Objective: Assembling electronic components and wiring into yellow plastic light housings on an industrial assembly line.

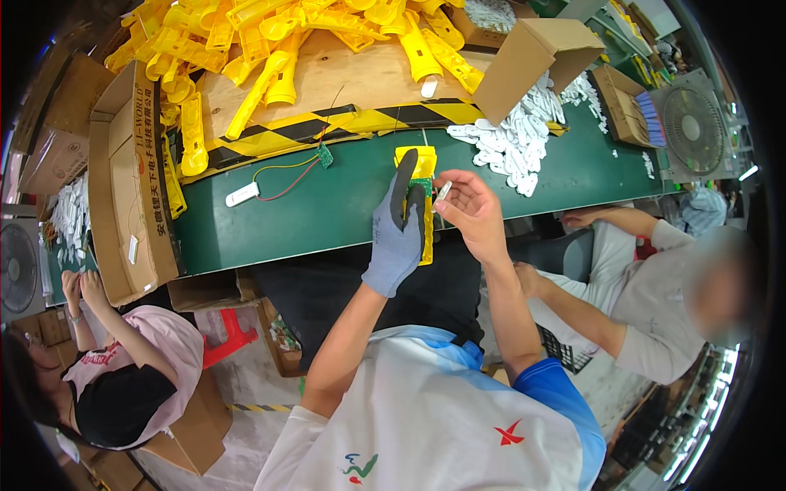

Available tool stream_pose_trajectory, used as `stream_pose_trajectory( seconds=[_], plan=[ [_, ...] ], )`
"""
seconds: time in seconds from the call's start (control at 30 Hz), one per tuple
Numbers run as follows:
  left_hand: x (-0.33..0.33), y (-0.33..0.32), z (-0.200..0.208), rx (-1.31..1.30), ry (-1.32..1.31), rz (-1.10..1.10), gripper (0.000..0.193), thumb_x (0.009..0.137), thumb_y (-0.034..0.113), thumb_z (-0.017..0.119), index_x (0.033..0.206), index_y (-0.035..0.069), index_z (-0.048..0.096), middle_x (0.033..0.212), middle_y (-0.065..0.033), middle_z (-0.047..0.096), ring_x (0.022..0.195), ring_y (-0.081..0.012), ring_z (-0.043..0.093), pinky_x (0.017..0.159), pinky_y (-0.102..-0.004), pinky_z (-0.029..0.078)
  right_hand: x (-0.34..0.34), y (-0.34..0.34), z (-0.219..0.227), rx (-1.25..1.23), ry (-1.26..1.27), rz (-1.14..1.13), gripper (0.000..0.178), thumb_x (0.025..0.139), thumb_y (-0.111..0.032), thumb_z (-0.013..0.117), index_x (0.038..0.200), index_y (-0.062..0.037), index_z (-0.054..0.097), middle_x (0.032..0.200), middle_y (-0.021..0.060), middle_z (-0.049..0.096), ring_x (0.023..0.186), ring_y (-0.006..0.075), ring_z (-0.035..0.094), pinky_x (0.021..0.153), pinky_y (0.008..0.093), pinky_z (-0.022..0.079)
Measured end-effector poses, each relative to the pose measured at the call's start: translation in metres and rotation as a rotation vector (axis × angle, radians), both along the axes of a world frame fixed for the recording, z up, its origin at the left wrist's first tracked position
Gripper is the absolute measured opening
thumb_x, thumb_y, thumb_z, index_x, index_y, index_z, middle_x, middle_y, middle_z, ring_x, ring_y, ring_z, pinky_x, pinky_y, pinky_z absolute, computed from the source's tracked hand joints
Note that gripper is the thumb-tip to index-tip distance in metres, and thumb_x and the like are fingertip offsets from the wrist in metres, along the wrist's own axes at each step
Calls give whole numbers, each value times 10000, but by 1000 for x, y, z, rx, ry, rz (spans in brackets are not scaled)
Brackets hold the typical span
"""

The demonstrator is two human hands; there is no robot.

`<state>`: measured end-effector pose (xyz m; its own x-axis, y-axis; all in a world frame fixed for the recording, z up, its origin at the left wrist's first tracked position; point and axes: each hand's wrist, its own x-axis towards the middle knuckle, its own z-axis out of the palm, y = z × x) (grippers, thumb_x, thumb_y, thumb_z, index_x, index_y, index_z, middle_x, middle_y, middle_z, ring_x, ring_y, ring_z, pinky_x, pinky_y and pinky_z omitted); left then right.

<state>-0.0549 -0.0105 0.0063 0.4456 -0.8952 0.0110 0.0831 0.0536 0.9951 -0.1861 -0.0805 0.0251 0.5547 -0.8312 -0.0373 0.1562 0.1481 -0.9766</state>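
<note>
Left hand [399, 225], in a grey knit glove with dark coated fingers, is closed around a yellow plastic housing [422, 164] held upright over the near edge of the green conveyor belt [344, 204]; a green circuit board [422, 187] sits in the housing's open face, partly covered by the gloved fingers. Right hand [468, 209] is bare, fingers curled, thumb and forefinger pinching a small white part [443, 191] just beside the housing's right edge; whether the part touches the housing cannot be told. On the belt to the left lies a loose assembly: a white battery cell [242, 194] joined by red and yellow wires [282, 176] to a second small green board [326, 155]. Beyond the belt, behind a yellow-and-black hazard stripe [344, 123], a wooden surface carries a heap of yellow housings [270, 41]. To the right, an open cardboard box [536, 61] is tipped over a pile of white plastic pieces [512, 143] spilling onto the belt. A long cardboard box [123, 180] stands at the belt's left end. One person in a pink shirt [155, 344] sits lower left, another in grey [647, 303] at right. A fan [692, 131] stands far right.
</note>
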Motion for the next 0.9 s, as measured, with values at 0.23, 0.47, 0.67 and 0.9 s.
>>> stream_pose_trajectory(
  seconds=[0.23, 0.47, 0.67, 0.9],
  plan=[
    [-4, -2, 3, -133, -358, 24, 449, 934, 21, 468, 1381, 68, 482, 1242, -226, 595, 1092, -387, 607, 906, -414, 495, -2, 5, -3, 1, 46, -8, 390, 882, 19, 675, 1257, 51, 570, 1118, 119, 670, 994, 133, 638, 892, 278, 517],
    [-1, -2, 2, -80, -382, -49, 403, 947, 86, 479, 1347, 42, 467, 1170, -231, 610, 1036, -393, 619, 873, -417, 507, -4, 7, -4, 1, 80, 6, 398, 899, 41, 642, 1292, 34, 584, 1166, 131, 663, 1012, 138, 644, 890, 276, 529],
    [-2, -4, 10, -8, -278, -19, 299, 957, 126, 489, 1235, 18, 469, 1014, -212, 609, 886, -348, 635, 764, -410, 516, 3, 11, -5, -156, 99, -40, 396, 914, 44, 618, 1307, 12, 579, 1294, 121, 604, 1042, 144, 635, 896, 266, 525],
    [-8, 1, 2, -39, -179, 32, 254, 940, 64, 505, 1189, 15, 499, 1031, -165, 589, 908, -274, 610, 777, -372, 502, 8, 19, -16, -95, -66, -81, 385, 934, 44, 589, 1318, 19, 569, 1297, 112, 568, 1036, 117, 616, 877, 237, 511]
  ],
)
